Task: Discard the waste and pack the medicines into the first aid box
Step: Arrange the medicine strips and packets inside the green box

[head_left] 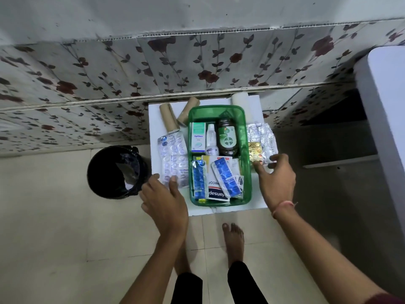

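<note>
A green first aid box [246, 137] stands on a small white table [153, 119]. It holds a dark brown bottle [226, 137], a white carton [198, 137], a small white bottle [211, 139], blue strips [225, 176] and a plaster pack. Left of the box lie clear empty blister strips [174, 156]; my left hand [163, 198] rests its fingertips on their near end, fingers apart. On the right lie silver and gold tablet strips [260, 139]; my right hand [277, 178] touches their near edge with fingers spread. Two brown cardboard tubes [168, 117] and a white roll [240, 102] lie behind.
A black bin [116, 172] lined with a bag stands on the tiled floor just left of the table. A floral-tiled wall runs behind. A white appliance [385, 102] stands at the right. My bare feet [233, 242] are in front of the table.
</note>
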